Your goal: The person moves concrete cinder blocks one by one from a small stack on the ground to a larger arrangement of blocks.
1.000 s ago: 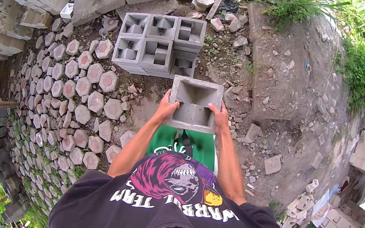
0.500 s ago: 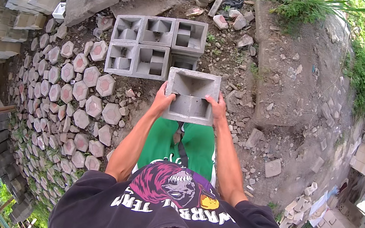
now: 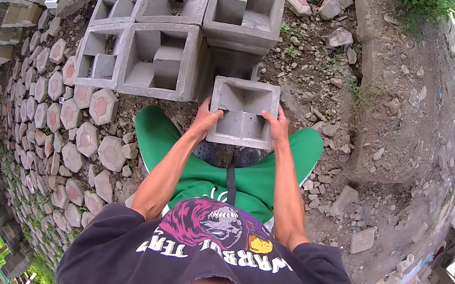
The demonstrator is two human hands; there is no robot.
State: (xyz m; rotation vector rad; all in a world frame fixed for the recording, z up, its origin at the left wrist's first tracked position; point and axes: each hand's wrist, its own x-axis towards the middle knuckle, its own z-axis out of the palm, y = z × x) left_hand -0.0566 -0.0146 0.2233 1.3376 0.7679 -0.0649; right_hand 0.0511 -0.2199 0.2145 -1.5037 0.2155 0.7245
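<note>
A grey hollow concrete block (image 3: 239,135) is held level in front of my bent knees. Its left side is gripped by my left hand (image 3: 205,118), the thumb lying over the top face. My right hand (image 3: 277,125) grips the opposite side the same way. Just beyond and to the left stands a stack of similar concrete blocks (image 3: 198,30), with several in its upper layer. At the stack's near right corner, a lower block (image 3: 230,62) shows beneath the upper layer's level, partly hidden behind the held one.
Hexagonal pavers (image 3: 72,156) with reddish centres cover the ground to the left. A raised concrete slab (image 3: 401,111) lies at the right, with rubble (image 3: 338,39) beside it. More blocks (image 3: 15,10) are piled at the far left. My feet (image 3: 248,156) are under the held block.
I have squatted lower, my knees spreading apart. The block has come down with both hands still on it, close to the stack, which looks larger and nearer.
</note>
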